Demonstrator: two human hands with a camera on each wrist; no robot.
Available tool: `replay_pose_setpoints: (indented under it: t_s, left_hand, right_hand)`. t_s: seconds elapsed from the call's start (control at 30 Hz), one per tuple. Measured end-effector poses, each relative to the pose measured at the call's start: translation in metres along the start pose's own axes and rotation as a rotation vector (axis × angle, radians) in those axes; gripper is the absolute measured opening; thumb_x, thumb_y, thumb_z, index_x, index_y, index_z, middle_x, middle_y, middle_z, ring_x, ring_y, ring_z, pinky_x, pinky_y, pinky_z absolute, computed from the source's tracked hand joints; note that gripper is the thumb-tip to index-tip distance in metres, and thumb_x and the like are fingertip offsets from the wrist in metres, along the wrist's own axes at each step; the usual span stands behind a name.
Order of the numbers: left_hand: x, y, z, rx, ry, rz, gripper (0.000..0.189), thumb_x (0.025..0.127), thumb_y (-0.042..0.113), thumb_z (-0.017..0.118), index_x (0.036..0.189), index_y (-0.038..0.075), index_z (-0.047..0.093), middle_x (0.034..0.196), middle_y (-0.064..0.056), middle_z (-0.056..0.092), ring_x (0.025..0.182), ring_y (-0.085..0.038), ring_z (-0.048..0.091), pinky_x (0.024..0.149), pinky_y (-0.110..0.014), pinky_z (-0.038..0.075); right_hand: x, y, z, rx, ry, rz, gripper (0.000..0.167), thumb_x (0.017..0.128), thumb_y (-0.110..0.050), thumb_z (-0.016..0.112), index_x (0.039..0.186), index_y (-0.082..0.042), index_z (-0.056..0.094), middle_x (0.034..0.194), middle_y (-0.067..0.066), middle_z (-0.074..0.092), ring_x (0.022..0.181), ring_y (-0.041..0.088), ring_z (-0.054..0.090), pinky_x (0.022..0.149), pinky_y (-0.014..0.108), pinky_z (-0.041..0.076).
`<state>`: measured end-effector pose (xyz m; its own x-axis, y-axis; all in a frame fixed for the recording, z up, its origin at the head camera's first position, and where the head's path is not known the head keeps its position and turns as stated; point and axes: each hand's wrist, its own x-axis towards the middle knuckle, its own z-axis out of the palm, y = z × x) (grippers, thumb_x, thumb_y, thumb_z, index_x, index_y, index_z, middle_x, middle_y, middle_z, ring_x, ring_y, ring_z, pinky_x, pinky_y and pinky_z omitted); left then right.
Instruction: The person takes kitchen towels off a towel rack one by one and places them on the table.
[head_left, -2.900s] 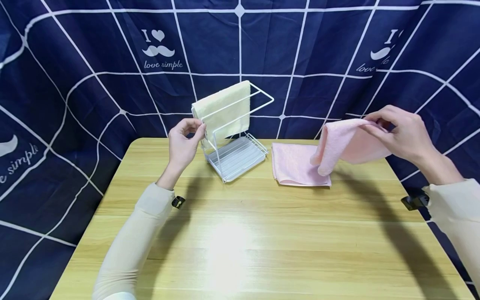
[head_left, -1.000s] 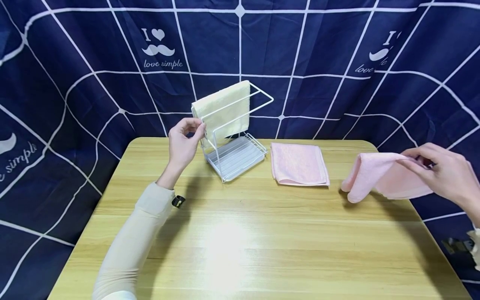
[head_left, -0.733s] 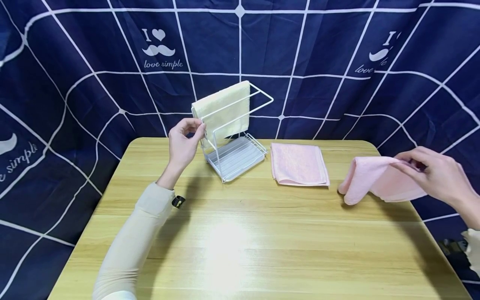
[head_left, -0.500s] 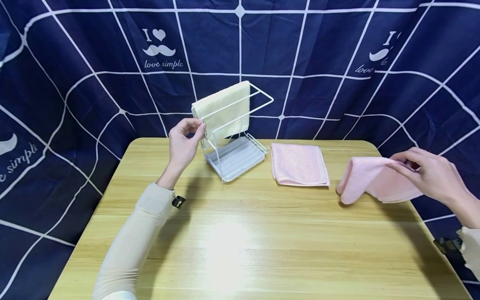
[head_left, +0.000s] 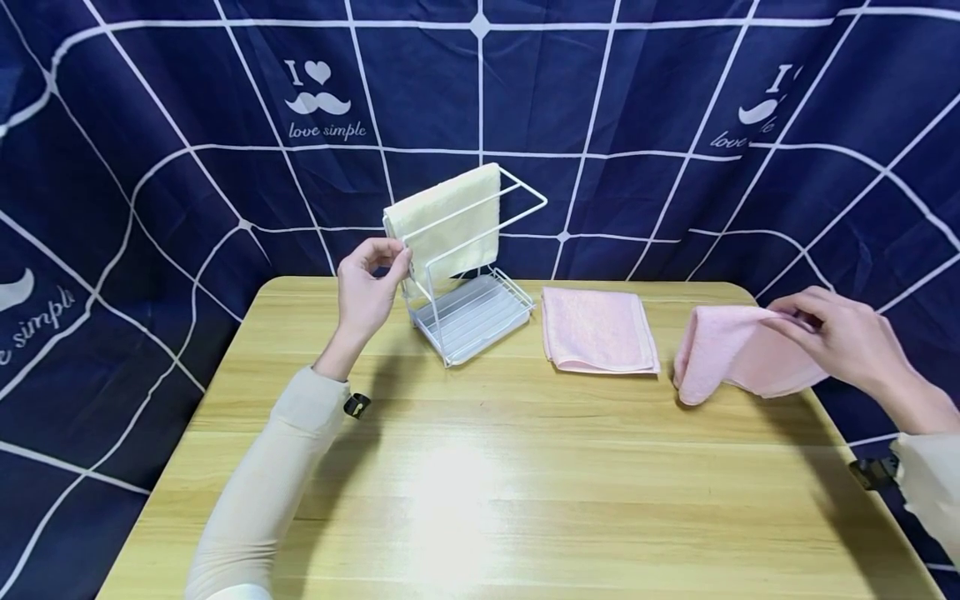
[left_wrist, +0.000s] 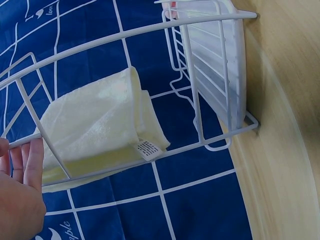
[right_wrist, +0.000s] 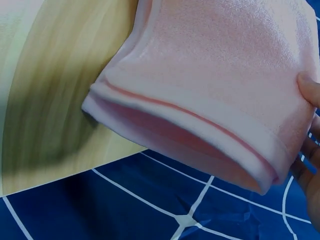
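A white wire rack point(head_left: 487, 237) stands at the back of the table, its grey tray point(head_left: 476, 317) at the base. Over a rear bar hangs a folded pale yellow towel point(head_left: 450, 221), whose white label point(left_wrist: 148, 149) shows in the left wrist view. My left hand point(head_left: 365, 283) grips the rack's left side, fingers round a wire. At the right, my right hand point(head_left: 847, 337) pinches a folded pink towel point(head_left: 720, 350) by its upper edge; it droops with its lower corner close over the table. Another folded pink towel point(head_left: 600, 329) lies flat between the rack and the held one.
The wooden table point(head_left: 525, 500) has its right edge just under the held towel. Dark blue curtain point(head_left: 660, 100) with white lines encloses the back and both sides. A strong glare spot lies on the table's front middle.
My right hand first carried the pink towel right and toward the front, off the flat pink towel, then drifted slightly back left and up. My left hand and the rack stayed put.
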<state>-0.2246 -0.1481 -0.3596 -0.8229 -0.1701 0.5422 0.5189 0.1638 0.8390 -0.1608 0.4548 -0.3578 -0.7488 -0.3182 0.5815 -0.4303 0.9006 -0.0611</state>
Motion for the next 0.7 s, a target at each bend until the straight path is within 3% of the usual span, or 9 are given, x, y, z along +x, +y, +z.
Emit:
replay_pose_setpoints:
  t_s: [0.1, 0.27, 0.4, 0.7]
  left_hand:
    - [0.0, 0.0, 0.0, -0.001, -0.003, 0.0, 0.004, 0.095, 0.0, 0.074, 0.096, -0.003, 0.071, 0.076, 0.02, 0.067, 0.068, 0.003, 0.064, 0.063, -0.012, 0.057]
    - [-0.001, -0.001, -0.001, -0.002, -0.008, 0.011, 0.004, 0.095, 0.0, 0.074, 0.096, -0.002, 0.071, 0.076, 0.022, 0.067, 0.068, 0.003, 0.064, 0.063, -0.011, 0.057]
    - [-0.001, -0.001, -0.001, 0.007, -0.009, 0.017, 0.004, 0.095, 0.002, 0.075, 0.095, 0.001, 0.071, 0.076, 0.024, 0.067, 0.069, 0.004, 0.064, 0.062, -0.01, 0.057]
    - [-0.001, -0.001, 0.0, 0.015, 0.0, 0.01, 0.005, 0.095, 0.001, 0.075, 0.096, -0.002, 0.072, 0.076, 0.021, 0.067, 0.07, 0.003, 0.064, 0.061, -0.01, 0.057]
  right_hand:
    - [0.004, 0.003, 0.006, 0.005, 0.004, -0.005, 0.017, 0.092, -0.027, 0.082, 0.092, -0.01, 0.078, 0.079, 0.004, 0.065, 0.076, -0.026, 0.035, 0.053, 0.018, 0.037]
    - [0.009, 0.007, 0.015, 0.003, -0.022, 0.041, 0.012, 0.085, -0.016, 0.085, 0.094, -0.011, 0.079, 0.084, 0.007, 0.068, 0.078, -0.029, 0.033, 0.054, 0.017, 0.036]
    - [0.015, 0.01, 0.02, -0.013, -0.05, 0.07, 0.015, 0.084, -0.014, 0.086, 0.097, -0.013, 0.079, 0.088, 0.007, 0.071, 0.077, -0.024, 0.036, 0.051, 0.026, 0.039]
    - [0.023, 0.014, 0.035, 0.017, -0.014, 0.031, 0.017, 0.08, -0.006, 0.085, 0.095, -0.007, 0.078, 0.086, 0.011, 0.072, 0.083, -0.029, 0.029, 0.059, 0.022, 0.037]
